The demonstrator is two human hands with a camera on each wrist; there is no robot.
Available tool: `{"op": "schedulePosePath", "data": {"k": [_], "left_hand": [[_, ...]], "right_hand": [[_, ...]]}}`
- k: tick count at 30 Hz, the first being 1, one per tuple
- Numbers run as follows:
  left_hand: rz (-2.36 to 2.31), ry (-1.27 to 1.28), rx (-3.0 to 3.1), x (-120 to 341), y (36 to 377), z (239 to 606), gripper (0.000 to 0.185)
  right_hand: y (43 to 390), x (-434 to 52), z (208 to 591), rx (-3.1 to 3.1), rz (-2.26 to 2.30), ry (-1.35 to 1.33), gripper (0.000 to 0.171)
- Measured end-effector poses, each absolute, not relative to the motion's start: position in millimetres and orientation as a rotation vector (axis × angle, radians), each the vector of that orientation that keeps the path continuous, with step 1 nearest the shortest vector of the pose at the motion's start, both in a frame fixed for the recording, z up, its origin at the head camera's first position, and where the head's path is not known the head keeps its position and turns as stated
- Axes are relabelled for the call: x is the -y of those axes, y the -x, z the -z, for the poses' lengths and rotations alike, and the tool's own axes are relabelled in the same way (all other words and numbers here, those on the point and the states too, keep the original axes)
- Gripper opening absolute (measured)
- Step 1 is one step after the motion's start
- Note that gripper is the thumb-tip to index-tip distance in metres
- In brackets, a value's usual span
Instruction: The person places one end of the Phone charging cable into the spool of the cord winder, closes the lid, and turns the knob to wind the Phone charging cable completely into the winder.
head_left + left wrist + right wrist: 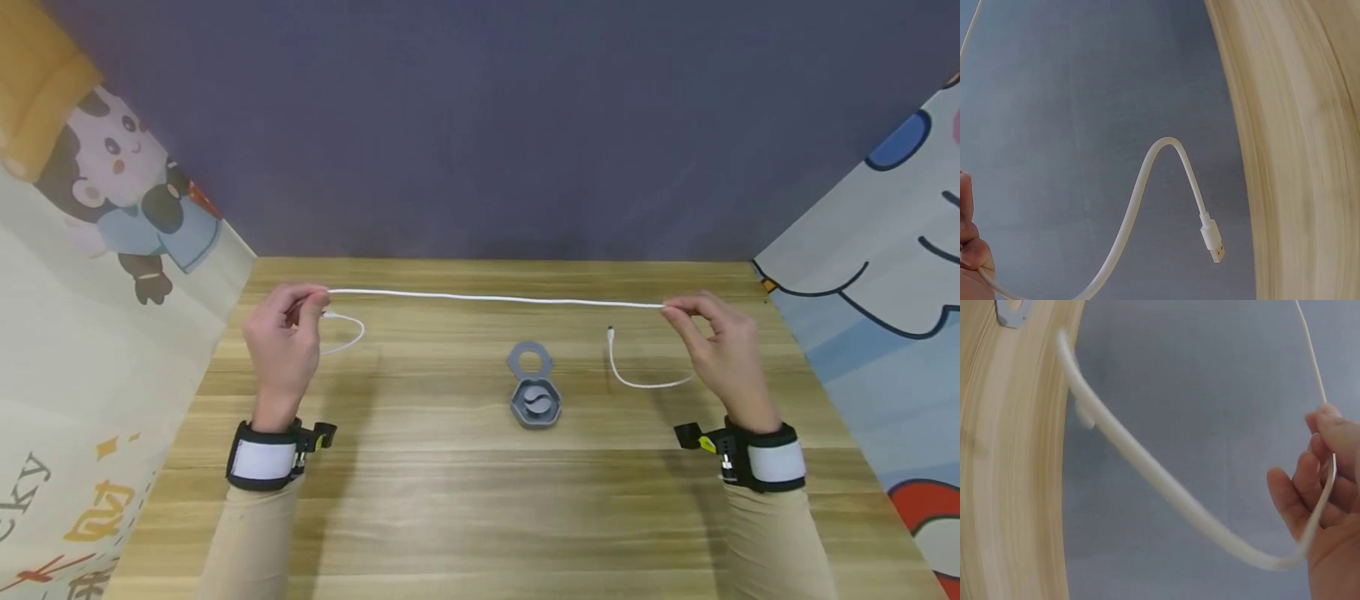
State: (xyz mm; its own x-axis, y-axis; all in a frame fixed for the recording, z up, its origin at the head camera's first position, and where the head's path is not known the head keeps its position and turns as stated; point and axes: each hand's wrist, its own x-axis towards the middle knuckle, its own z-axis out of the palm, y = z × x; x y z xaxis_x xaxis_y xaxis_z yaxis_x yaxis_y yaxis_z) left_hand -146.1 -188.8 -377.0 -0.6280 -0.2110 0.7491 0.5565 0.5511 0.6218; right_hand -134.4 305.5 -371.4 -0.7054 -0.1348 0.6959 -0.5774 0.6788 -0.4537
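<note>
A white USB cable (495,298) is stretched nearly straight between both hands above the table. My left hand (288,333) pinches it at the left between thumb and fingers. At the right, my right hand (720,346) pinches it the same way. Beyond each grip a loose end curves down and inward. In the left wrist view the left end bears a USB-A plug (1212,236). The right end's small plug (611,332) shows in the head view. Between the hands and nearer me, a grey hexagonal case (536,419) stands on the table with its ring-shaped lid (516,360) flipped back.
The wooden table (450,517) ends at a dark blue-grey wall (495,133) at the back. Side panels with cartoon pictures stand at the left (67,333) and right (847,250). Each wrist wears a black strap with a small camera.
</note>
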Motion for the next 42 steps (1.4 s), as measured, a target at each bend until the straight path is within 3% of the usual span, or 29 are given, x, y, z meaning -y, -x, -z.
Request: {"op": "schedulePosePath", "data": {"k": [11, 42], "left_hand": [[1.163, 0.218, 1.951, 200, 149, 388, 0.009], [1.236, -0.016, 1.985, 219, 145, 394, 0.014]], "right_hand": [[132, -325, 381, 2.267, -0.916, -0.44, 0.005], [116, -377, 393, 2.258, -0.898, -0.165, 0.013]]}}
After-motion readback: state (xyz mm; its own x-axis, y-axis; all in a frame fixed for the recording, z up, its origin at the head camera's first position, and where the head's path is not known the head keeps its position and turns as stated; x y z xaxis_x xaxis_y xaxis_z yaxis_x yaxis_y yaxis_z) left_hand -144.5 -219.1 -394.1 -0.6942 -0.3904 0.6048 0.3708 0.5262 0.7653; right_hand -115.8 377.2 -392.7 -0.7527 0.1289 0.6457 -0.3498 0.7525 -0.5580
